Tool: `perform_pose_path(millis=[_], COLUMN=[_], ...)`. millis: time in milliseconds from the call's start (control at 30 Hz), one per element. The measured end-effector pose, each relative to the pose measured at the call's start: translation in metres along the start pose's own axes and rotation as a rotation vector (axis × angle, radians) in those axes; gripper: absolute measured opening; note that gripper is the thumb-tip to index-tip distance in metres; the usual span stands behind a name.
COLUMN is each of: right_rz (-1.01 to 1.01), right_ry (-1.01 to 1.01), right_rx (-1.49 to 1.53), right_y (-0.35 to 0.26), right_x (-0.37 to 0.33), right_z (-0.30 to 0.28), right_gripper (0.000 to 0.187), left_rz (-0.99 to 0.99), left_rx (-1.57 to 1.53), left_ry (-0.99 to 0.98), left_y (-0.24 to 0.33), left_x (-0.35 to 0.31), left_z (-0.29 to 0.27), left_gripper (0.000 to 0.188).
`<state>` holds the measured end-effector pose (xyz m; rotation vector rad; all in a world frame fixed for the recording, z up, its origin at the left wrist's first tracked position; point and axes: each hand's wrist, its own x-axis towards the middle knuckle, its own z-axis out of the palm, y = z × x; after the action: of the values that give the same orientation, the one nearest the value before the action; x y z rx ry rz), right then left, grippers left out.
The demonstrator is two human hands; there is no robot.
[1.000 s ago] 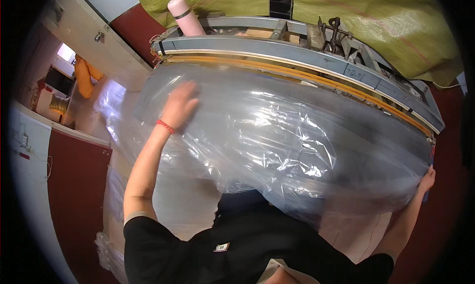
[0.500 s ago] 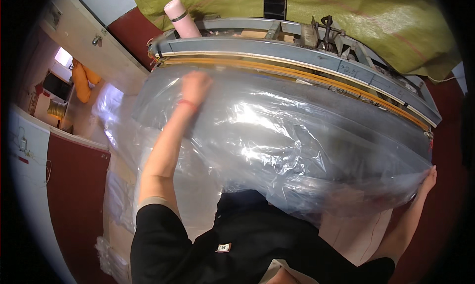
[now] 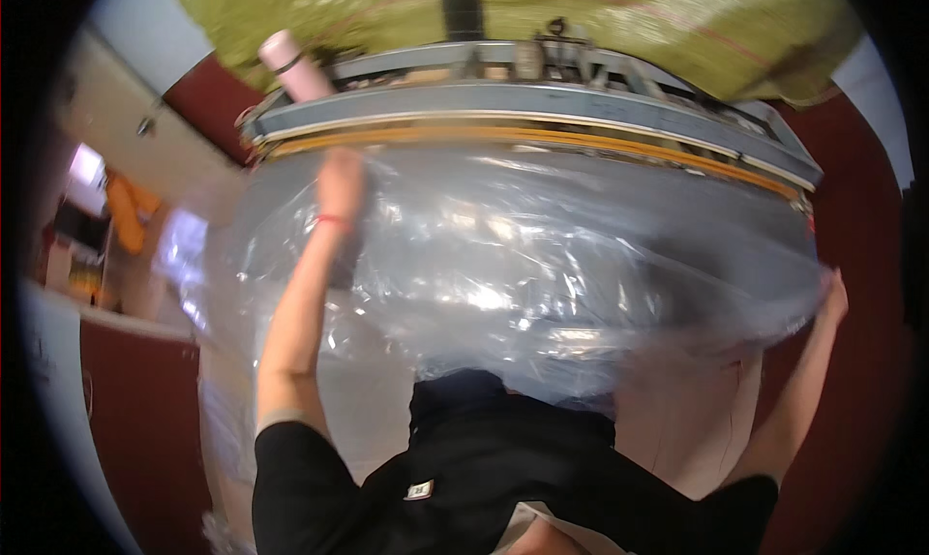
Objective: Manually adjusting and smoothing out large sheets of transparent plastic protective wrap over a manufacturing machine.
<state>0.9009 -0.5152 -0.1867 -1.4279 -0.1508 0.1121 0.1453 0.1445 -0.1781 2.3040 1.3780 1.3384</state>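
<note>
A wide sheet of clear plastic film [image 3: 455, 255] lies over a dark grey surface in front of me, creased and shiny. My left hand [image 3: 341, 182] is at its far left part, just short of the orange strip [image 3: 455, 134]. Motion smears it somewhat, but its fingers look closed on the film. Out at the right edge, my right hand [image 3: 834, 296] pinches the corner of the film, which stretches taut toward it. The near part of the film hangs against my body.
Beyond the orange strip runs a long grey metal frame [image 3: 484, 97] with a black clamp-like fitting [image 3: 558, 47]. A pink bottle [image 3: 295, 66] leans at its left end. Behind are green woven sheeting [image 3: 619, 13] and a dark phone [image 3: 463, 13]. An open door [image 3: 145, 129] stands left.
My view has shifted, so the metal frame sits further left and straighter. My left hand has moved slightly closer to the orange strip. My right hand still holds the film's corner.
</note>
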Motion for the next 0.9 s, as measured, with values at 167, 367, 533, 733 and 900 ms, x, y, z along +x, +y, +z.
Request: perform_pose_path(millis=[167, 367, 533, 733, 900], right_rz=[-0.509, -0.648, -0.471, -0.379, -0.257], right_ry=[0.35, 0.283, 0.164, 0.288, 0.314], right_rx=[-1.157, -0.623, -0.153, -0.147, -0.157], right_y=[0.006, 0.068, 0.066, 0.065, 0.04], right_x=[-0.039, -0.029, -0.026, -0.026, -0.037], right_z=[0.193, 0.255, 0.281, 0.283, 0.283], right_gripper=[0.03, 0.025, 0.018, 0.012, 0.019], left_rz=[-0.345, -0.29, -0.329, -0.321, -0.501], left_rx=[-0.328, 0.025, -0.254, -0.505, -0.398], left_ry=[0.146, 0.214, 0.151, 0.194, 0.234], left_y=[-0.061, -0.122, -0.132, -0.13, -0.129], left_x=[0.024, 0.034, 0.049, 0.049, 0.053], left_z=[-0.032, -0.002, 0.009, 0.013, -0.002], left_gripper=[0.026, 0.026, 0.026, 0.021, 0.013])
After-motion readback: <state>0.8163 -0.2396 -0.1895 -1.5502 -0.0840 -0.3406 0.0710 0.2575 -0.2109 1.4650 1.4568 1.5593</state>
